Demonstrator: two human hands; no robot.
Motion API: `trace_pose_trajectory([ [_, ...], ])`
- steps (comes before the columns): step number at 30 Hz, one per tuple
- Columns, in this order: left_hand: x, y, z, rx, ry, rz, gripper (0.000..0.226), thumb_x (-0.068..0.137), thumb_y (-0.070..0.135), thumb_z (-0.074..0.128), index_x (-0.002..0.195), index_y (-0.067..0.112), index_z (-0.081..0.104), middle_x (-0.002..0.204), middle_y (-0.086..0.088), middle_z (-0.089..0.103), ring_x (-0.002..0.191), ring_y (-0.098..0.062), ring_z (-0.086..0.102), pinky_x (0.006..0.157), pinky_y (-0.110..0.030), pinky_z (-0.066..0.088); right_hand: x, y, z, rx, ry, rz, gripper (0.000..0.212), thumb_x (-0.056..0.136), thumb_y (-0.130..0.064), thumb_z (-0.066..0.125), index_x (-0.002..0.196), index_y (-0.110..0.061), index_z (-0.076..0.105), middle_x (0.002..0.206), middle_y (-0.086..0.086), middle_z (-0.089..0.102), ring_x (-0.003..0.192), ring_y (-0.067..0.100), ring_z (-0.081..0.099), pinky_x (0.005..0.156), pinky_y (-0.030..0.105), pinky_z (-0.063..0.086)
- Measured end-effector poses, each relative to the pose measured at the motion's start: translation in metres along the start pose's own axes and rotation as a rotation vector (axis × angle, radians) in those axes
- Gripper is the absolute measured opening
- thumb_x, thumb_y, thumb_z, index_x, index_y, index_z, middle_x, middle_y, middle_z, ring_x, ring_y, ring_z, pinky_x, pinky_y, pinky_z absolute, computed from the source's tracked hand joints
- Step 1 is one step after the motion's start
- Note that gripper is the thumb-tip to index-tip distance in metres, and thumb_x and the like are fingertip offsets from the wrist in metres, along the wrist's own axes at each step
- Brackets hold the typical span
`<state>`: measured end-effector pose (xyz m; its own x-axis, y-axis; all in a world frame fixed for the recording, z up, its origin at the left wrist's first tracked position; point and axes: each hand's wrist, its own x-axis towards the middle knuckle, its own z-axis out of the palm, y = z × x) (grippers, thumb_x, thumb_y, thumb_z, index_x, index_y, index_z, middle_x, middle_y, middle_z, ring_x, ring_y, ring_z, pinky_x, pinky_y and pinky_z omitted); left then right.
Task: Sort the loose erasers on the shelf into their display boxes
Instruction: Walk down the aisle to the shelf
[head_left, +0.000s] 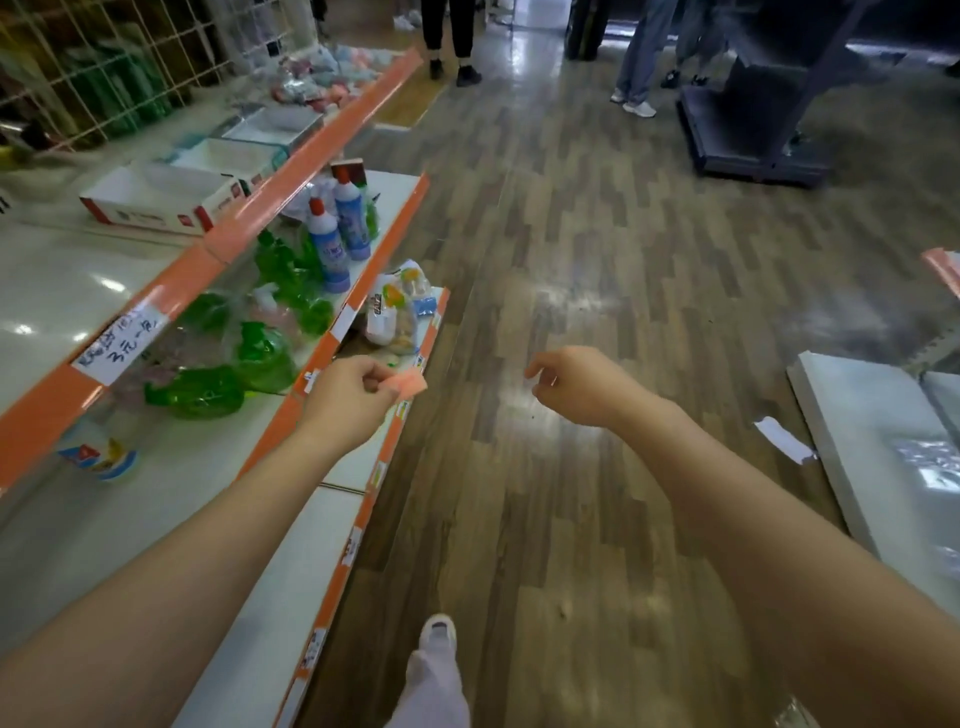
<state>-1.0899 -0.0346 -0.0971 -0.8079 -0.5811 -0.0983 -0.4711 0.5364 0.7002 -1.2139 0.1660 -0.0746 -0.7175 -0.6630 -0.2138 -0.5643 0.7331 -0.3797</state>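
Observation:
My left hand (353, 392) pinches a small pink eraser (410, 385) between thumb and fingers, out in front of the lower shelf edge. My right hand (571, 387) hangs over the wooden floor with its fingers loosely curled and nothing in it. On the top shelf at the left stand white display boxes (150, 200), with further ones (228, 158) behind them. A heap of loose pastel erasers (317, 78) lies at the far end of that shelf.
Orange-edged shelves (291, 176) run along the left, the lower ones holding blue bottles (337, 228) and green bagged goods (265, 353). Several people's legs (447, 36) stand at the aisle's far end. Grey panels (872, 447) lie on the floor at the right.

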Motion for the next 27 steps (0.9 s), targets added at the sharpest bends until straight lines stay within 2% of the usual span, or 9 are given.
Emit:
trace_pose_trajectory([
  [4,0.056,-0.002,-0.009,0.02,0.026,-0.003,0.016,0.087,0.01,0.06,0.102,0.008,0.065,0.093,-0.006,0.063,0.086,-0.02,0.058,0.076,-0.029,0.045,0.063,-0.009,-0.007,0.0,-0.013,-0.024,0.029,0.091,-0.014,0.047,0.119,-0.014,0.057,0.114,0.005,0.06,0.105,0.023,0.056,0.084,0.029,0.045],
  [7,0.103,0.0,-0.021,0.021,0.052,0.003,0.012,0.086,0.01,0.061,0.097,0.01,0.064,0.088,-0.004,0.062,0.084,-0.018,0.057,0.074,-0.029,0.043,0.116,-0.018,-0.017,-0.003,-0.011,-0.047,0.029,0.09,-0.012,0.047,0.116,-0.014,0.058,0.113,0.006,0.061,0.104,0.024,0.056,0.089,0.036,0.047],
  [12,0.183,0.009,-0.047,0.056,0.077,0.021,0.004,0.084,0.014,0.063,0.085,0.016,0.06,0.082,-0.002,0.061,0.077,-0.017,0.056,0.06,-0.026,0.038,0.193,-0.034,-0.042,0.009,-0.004,-0.043,0.03,0.089,-0.012,0.047,0.116,-0.015,0.058,0.112,0.003,0.062,0.103,0.022,0.056,0.086,0.033,0.048],
  [15,0.224,0.013,-0.057,0.063,0.09,0.052,0.004,0.085,0.017,0.063,0.086,0.015,0.06,0.076,0.003,0.059,0.067,-0.008,0.053,0.053,-0.018,0.036,0.231,-0.04,-0.053,0.023,0.016,-0.039,0.031,0.089,-0.011,0.045,0.116,-0.014,0.059,0.11,0.004,0.063,0.1,0.023,0.058,0.084,0.034,0.049],
  [21,0.293,0.02,-0.056,0.076,0.059,0.063,0.009,0.085,0.021,0.063,0.084,0.015,0.057,0.076,0.003,0.056,0.066,-0.008,0.05,0.054,-0.017,0.038,0.304,-0.033,-0.067,0.026,0.001,-0.054,0.033,0.088,-0.013,0.045,0.117,-0.018,0.059,0.112,0.003,0.062,0.101,0.022,0.058,0.081,0.029,0.045],
  [25,0.346,0.03,-0.047,0.086,0.015,0.047,0.006,0.086,0.021,0.062,0.087,0.017,0.058,0.083,-0.001,0.061,0.08,-0.017,0.057,0.07,-0.03,0.047,0.354,-0.021,-0.083,0.009,-0.024,-0.076,0.031,0.09,-0.013,0.045,0.117,-0.015,0.059,0.112,0.004,0.063,0.101,0.023,0.057,0.083,0.03,0.045],
  [27,0.377,0.037,-0.041,0.071,0.003,0.055,0.007,0.086,0.021,0.063,0.089,0.016,0.06,0.084,0.0,0.063,0.08,-0.016,0.058,0.067,-0.028,0.047,0.382,-0.012,-0.095,-0.004,-0.027,-0.089,0.029,0.09,-0.015,0.047,0.116,-0.013,0.059,0.111,0.005,0.062,0.102,0.023,0.057,0.084,0.03,0.045],
])
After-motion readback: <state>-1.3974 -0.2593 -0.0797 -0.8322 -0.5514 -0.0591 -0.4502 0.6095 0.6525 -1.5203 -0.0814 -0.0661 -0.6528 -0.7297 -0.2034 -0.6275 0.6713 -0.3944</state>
